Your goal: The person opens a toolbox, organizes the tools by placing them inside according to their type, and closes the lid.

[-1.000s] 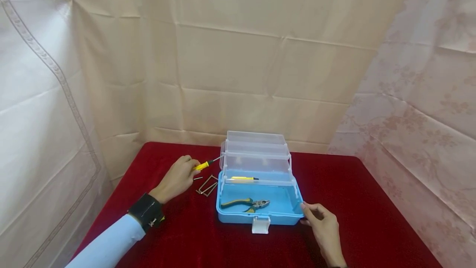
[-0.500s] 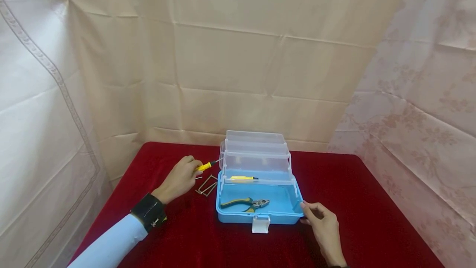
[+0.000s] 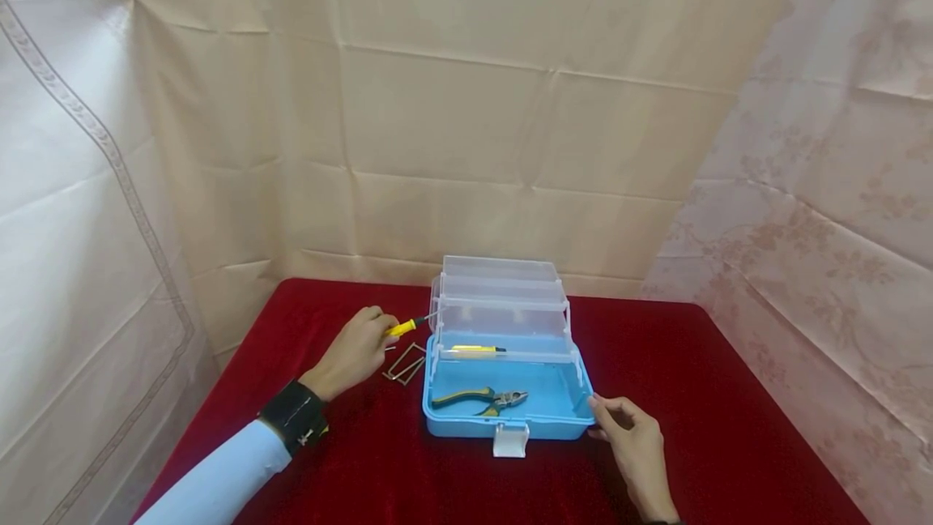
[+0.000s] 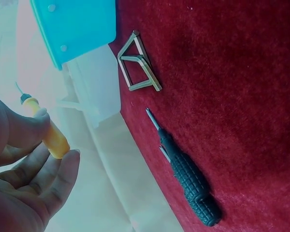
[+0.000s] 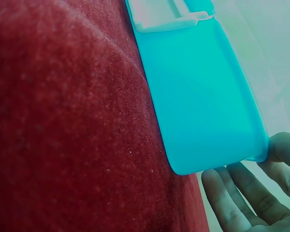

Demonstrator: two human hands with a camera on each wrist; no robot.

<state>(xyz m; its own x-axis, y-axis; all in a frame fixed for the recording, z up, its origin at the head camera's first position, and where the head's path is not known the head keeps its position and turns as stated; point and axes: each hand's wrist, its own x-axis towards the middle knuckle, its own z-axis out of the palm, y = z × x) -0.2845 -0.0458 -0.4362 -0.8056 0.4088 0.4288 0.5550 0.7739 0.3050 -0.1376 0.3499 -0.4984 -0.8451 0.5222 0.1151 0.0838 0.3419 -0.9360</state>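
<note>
My left hand point(image 3: 357, 347) pinches a small screwdriver point(image 3: 402, 328) by its yellow handle, the thin shaft pointing at the left side of the blue toolbox point(image 3: 481, 428). In the left wrist view, thumb and fingertips grip that handle. The toolbox stands with its clear lid and trays folded back. Pliers point(image 3: 492, 400) with green and yellow handles lie inside, and a second yellow screwdriver point(image 3: 474, 349) lies in the lower tray. My right hand point(image 3: 632, 441) holds the box's front right corner, thumb at the rim and fingers against the outer wall point(image 5: 203, 96).
L-shaped hex keys point(image 3: 403, 364) lie on the red cloth point(image 3: 364, 452) left of the toolbox. Dark-handled screwdrivers point(image 4: 188, 174) lie beside them, mostly hidden under my left hand in the head view. A white latch point(image 3: 510, 441) hangs from the box's front. A beige curtain point(image 3: 437, 128) closes off the back.
My left hand has shifted slightly right with the yellow screwdriver. My right hand keeps its hold on the corner of the toolbox.
</note>
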